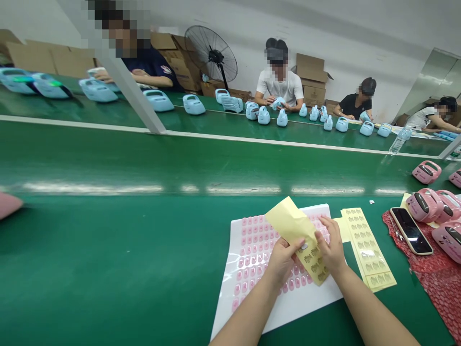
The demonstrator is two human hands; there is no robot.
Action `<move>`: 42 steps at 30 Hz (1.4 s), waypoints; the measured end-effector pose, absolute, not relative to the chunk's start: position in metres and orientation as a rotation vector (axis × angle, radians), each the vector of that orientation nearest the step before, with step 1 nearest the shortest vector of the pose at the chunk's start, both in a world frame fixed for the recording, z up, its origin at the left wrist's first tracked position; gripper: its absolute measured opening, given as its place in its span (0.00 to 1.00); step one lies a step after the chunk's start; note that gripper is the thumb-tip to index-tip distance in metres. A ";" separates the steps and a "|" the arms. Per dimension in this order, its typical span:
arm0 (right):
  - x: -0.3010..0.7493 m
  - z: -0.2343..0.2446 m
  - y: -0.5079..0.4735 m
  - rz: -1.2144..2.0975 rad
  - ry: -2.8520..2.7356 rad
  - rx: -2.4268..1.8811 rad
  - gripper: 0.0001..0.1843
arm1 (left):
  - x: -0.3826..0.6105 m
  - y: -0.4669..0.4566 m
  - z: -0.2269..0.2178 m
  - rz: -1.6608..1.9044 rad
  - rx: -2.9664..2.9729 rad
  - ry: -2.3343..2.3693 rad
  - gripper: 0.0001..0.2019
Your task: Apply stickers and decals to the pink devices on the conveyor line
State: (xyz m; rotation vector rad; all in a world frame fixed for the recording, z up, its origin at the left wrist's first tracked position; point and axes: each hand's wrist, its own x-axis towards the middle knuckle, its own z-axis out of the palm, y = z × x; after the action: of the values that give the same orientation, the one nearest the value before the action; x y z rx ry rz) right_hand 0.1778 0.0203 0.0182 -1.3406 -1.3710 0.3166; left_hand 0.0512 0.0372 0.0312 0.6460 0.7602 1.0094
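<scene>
A yellow sticker sheet [292, 222] is held tilted above a white sheet [288, 310] of pink oval pieces [252, 262]. Its upper part is bare backing, while dark-printed stickers show on its lower part. My left hand [281, 262] pinches the sheet's left side between thumb and fingers. On the opposite edge, my right hand [332, 246] is closed with its thumb against the sheet. A small white bit [304, 246] lies near my left thumb; I cannot tell what it is. More yellow sticker sheets [367, 250] lie on the green table right of my right hand.
To the right, a phone [411, 230] rests on red bubble wrap [432, 283] beside several pink plastic cases [425, 205]. Across a raised strip, co-workers [279, 86] sit behind a row of light-blue cases [194, 105]. A slanted grey post [126, 81] stands at left; a bottle [399, 140] leans far right.
</scene>
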 end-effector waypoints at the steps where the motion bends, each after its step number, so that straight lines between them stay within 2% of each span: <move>1: 0.180 0.017 0.022 0.415 -1.336 -1.339 0.17 | 0.050 0.038 0.032 1.022 0.634 0.764 0.17; 6: 0.180 0.013 0.026 0.792 -1.257 -1.242 0.19 | 0.045 0.042 0.030 0.974 0.685 0.859 0.19; 11: 0.175 0.014 0.023 0.767 -1.295 -1.227 0.16 | 0.043 0.040 0.035 1.020 0.827 1.017 0.19; 16: 0.173 0.012 0.022 0.720 -1.316 -1.271 0.15 | 0.042 0.041 0.036 1.112 0.801 0.982 0.23; 19: 0.171 0.011 0.022 0.717 -1.314 -1.298 0.14 | 0.042 0.042 0.034 1.143 0.774 1.000 0.21; 24: 0.169 0.009 0.022 0.752 -1.255 -1.292 0.13 | 0.042 0.042 0.034 1.071 0.758 0.997 0.21; 28: 0.172 0.010 0.026 0.909 -1.122 -1.237 0.13 | 0.042 0.041 0.033 0.951 0.754 0.970 0.20; 31: 0.175 0.013 0.028 1.119 -1.054 -1.214 0.09 | 0.042 0.041 0.033 0.960 0.747 0.956 0.19; 34: 0.177 0.015 0.028 1.235 -1.031 -1.212 0.11 | 0.041 0.040 0.036 0.974 0.719 0.919 0.19; 37: 0.176 0.015 0.026 1.133 -1.079 -1.261 0.10 | 0.042 0.040 0.035 0.972 0.680 0.888 0.20; 42: 0.170 0.015 0.021 0.486 -1.263 -1.377 0.04 | 0.046 0.041 0.023 1.032 0.672 0.951 0.19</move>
State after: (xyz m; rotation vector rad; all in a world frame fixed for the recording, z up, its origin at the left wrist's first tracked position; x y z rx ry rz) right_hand 0.1700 0.0208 0.0155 -1.3770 -1.2626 0.4863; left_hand 0.0463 0.0411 0.0231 0.6724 0.9507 1.0315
